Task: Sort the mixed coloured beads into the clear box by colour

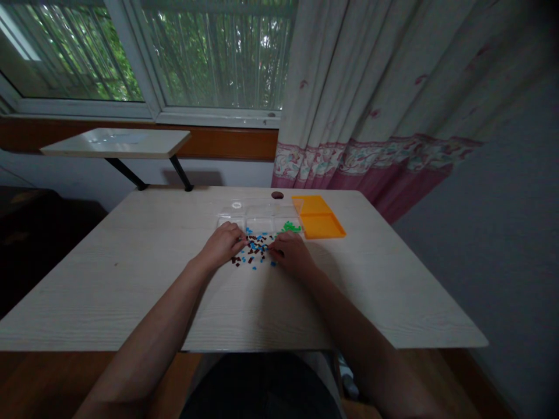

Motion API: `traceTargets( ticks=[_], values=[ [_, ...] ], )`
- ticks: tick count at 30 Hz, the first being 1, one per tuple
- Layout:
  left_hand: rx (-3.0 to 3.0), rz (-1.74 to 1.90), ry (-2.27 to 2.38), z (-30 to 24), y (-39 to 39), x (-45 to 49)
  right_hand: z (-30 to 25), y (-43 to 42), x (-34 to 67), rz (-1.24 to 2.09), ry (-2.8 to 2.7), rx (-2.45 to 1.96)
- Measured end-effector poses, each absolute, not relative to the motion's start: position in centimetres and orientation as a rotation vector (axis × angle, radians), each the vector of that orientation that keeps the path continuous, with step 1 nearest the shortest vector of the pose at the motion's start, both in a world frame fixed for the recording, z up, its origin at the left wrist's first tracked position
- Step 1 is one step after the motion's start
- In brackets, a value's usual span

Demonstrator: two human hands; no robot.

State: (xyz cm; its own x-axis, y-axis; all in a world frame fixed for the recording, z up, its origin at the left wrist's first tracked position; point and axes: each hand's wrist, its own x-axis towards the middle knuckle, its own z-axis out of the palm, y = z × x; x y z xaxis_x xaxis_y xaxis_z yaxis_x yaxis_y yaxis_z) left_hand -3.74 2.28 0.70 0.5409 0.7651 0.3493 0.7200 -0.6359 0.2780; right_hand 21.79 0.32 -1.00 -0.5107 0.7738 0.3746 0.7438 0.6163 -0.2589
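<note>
Small blue and dark brown pieces (257, 247) lie scattered on the table between my two hands. My left hand (223, 244) rests at the left edge of the scatter, thumb and fingertips drawn together among the pieces. From the right, my right hand (292, 251) reaches in with thumb and forefinger pinched. Whatever either hand pinches is too small to make out. Just behind the hands sits a clear plastic compartment box (259, 224). Bright green pieces (290, 226) fill part of its right front compartment, and a few blue ones lie near its front edge.
An orange tray (321, 224) lies right of the clear box on the pale wooden table (144, 279). A cable hole (277, 195) is near the back edge. At the back left stands a raised shelf (126, 142) on black legs. A curtain (349, 116) hangs behind.
</note>
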Motion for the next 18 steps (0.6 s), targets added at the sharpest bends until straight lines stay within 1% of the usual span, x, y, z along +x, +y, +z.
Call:
traceTargets(
  ticks=[5,8,13,18],
  values=[
    [2.494,1.019,1.509,0.2,2.5,-3.3,-1.2,-0.1,21.6,0.011,-2.354,-1.196],
    [2.411,1.133,1.578,-0.1,2.7,-2.9,-1.4,-0.1,21.4,0.013,-2.329,-1.193],
    [2.402,1.192,1.628,-0.7,3.3,-2.3,-1.5,0.0,21.4,0.057,-2.274,-1.169],
    [2.414,1.132,1.616,-1.3,3.7,-2.0,-1.4,0.1,21.3,0.089,-2.202,-1.167]
  ],
)
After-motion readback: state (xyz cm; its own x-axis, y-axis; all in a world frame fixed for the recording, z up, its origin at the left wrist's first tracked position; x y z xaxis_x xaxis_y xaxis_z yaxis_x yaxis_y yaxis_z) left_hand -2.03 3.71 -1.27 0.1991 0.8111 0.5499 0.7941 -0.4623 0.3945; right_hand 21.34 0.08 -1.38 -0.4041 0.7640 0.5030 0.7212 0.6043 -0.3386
